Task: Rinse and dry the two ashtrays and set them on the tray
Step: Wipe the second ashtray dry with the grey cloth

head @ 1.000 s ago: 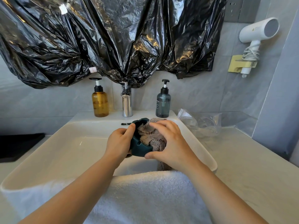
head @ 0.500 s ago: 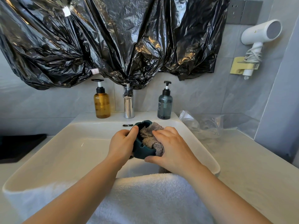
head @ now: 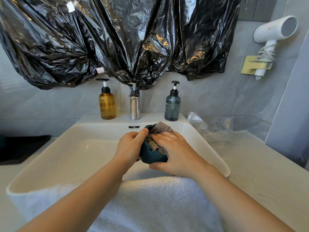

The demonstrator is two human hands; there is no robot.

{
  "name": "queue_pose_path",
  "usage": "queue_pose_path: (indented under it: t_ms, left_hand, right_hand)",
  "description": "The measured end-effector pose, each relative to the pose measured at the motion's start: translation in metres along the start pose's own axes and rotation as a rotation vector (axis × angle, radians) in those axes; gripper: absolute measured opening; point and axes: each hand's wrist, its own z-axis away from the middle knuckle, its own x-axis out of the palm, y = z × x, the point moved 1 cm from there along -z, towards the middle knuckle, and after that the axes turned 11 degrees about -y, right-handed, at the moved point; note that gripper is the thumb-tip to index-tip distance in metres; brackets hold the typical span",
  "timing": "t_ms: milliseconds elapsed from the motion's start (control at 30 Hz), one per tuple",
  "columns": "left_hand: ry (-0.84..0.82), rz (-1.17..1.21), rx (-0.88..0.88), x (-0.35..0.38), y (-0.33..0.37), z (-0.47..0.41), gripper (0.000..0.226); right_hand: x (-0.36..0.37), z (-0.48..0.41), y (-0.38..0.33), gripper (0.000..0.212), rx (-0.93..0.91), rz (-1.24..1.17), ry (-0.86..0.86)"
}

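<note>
Left hand [head: 131, 147] grip pinching teal ashtray [head: 153, 156] over sink [head: 70, 153], right hand [head: 173, 152] pressing grey cloth [head: 160, 129] in; wet glaze, likely slip, chip on basin.

A dark teal, thick-walled round ashtray [head: 153, 155] with a notch cut in its rim is held above the basin of the white sink [head: 80, 148], tipped on its side so that its opening faces right and slightly up. A crumpled grey-brown terry cloth [head: 160, 129] fills its hollow and spills over the upper rim. Only this one ashtray can be seen. At the far left edge, a flat black tray [head: 21, 148] lies on the surface.
</note>
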Motion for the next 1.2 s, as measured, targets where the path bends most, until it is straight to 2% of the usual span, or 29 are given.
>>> queue_pose_path:
  t_ms: [133,233,333,467,633,667,767,933,1100,1200]
  left_hand:
    - [-0.017,0.002,0.004,0.001,0.000,0.000,0.034]
    - [-0.019,-0.003,-0.015,0.001,-0.001,0.000,0.034]
    - [-0.020,0.001,-0.047,0.002,-0.001,-0.002,0.036]
    - [0.004,-0.017,-0.062,0.001,-0.003,-0.004,0.047]
    - [0.013,-0.011,-0.040,0.001,-0.002,-0.003,0.042]
    - [0.012,-0.018,-0.034,0.001,-0.002,-0.003,0.042]
    - [0.002,-0.021,-0.028,0.003,-0.003,-0.002,0.049]
    - [0.035,-0.020,-0.020,0.001,-0.002,-0.003,0.045]
    - [0.033,-0.066,-0.001,-0.001,-0.004,-0.003,0.041]
    - [0.024,-0.091,0.026,0.000,-0.004,-0.004,0.041]
  right_hand:
    - [0.003,-0.001,0.003,0.083,-0.013,-0.078,-0.021]
    - [0.002,0.000,0.001,0.076,-0.022,-0.148,-0.035]
    - [-0.002,0.003,-0.001,0.058,-0.015,-0.234,-0.039]
    - [-0.002,0.005,-0.002,0.017,-0.018,-0.358,-0.024]
    - [-0.005,0.006,-0.004,0.012,0.093,-0.385,0.018]
    - [-0.005,0.006,-0.004,0.014,0.116,-0.354,0.027]
    - [-0.008,0.009,-0.008,0.038,0.155,-0.192,0.082]
    - [-0.010,0.010,-0.014,0.045,0.240,0.053,0.054]
    - [-0.003,0.005,-0.011,0.062,0.128,-0.036,-0.036]
    - [-0.003,0.003,-0.011,0.065,0.113,-0.061,-0.068]
